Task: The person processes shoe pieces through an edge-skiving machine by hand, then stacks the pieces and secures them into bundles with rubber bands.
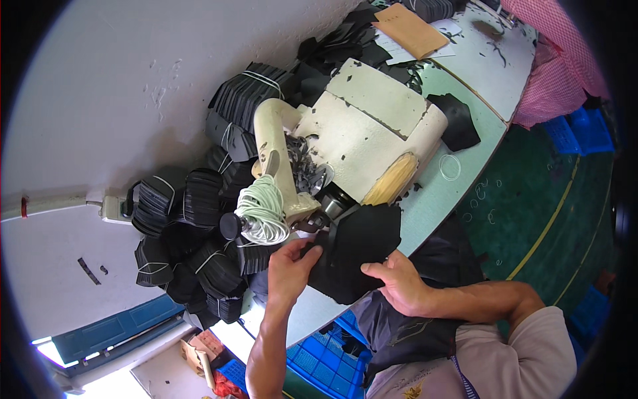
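Both hands hold a flat black piece of leather-like sheet point(365, 233) with angled edges, at the front of a cream-coloured bench machine point(375, 103). My left hand point(290, 268) pinches its left edge between thumb and fingers, just below the machine's dark metal working parts point(335, 203). My right hand point(401, 284) grips the right edge, thumb on top and fingers underneath. More black sheet hangs below; I cannot tell whether it is one piece or several overlapping. A coil of pale green elastic bands point(262, 209) hangs on the machine's curved arm, close above my left hand.
Banded stacks of black pieces point(216, 269) crowd the wall side of the pale table point(438, 193). Dark scraps point(309, 169) lie on the machine. A loose black piece point(455, 122) and a brown envelope point(411, 30) lie beyond. A blue crate point(325, 362) stands below the table.
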`<state>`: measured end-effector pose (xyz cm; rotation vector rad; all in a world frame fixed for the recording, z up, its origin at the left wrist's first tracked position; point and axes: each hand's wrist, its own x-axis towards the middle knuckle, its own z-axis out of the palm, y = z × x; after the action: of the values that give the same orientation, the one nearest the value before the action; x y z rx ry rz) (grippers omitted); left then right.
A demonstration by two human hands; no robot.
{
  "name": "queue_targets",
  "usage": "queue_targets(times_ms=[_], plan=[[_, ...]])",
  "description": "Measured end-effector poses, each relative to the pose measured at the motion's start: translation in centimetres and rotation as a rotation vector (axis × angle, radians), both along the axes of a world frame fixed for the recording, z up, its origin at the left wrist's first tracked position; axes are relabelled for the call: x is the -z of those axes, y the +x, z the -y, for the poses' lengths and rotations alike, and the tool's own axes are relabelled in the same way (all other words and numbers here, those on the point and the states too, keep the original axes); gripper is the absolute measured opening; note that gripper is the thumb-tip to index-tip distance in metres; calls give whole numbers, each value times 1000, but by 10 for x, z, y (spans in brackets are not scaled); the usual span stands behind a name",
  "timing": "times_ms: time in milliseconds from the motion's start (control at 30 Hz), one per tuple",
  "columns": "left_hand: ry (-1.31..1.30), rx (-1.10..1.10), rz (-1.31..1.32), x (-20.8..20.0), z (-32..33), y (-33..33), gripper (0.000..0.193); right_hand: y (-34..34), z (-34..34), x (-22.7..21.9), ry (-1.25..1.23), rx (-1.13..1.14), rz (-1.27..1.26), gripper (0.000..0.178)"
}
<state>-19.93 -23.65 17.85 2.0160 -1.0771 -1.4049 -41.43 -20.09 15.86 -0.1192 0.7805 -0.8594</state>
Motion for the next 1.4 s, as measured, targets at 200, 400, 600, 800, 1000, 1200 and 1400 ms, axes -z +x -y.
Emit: queue_targets(times_ms=[200,400,600,800,1000,1200,1400], plan=[[-98,21,17,15,10,-2,30,2,3,1,49,77,24,36],[-37,-12,-18,5,4,-3,31,-3,1,-3,49,-16,57,37],[-63,-13,-80,9,9,-4,39,3,7,-4,49,110,-11,36],[41,8,87,3,-3,-3,34,-9,-8,0,118,-21,67,45],[-142,-1,89,18,16,-12,25,2,-11,-15,117,121,143,41],[-187,-202,-20,9,-20,-11,14,0,-6,18,-26,-287,-412,26],[-507,844,270,-106,-59,-80,50,-59,12,-20,-828,-1182,-361,45]])
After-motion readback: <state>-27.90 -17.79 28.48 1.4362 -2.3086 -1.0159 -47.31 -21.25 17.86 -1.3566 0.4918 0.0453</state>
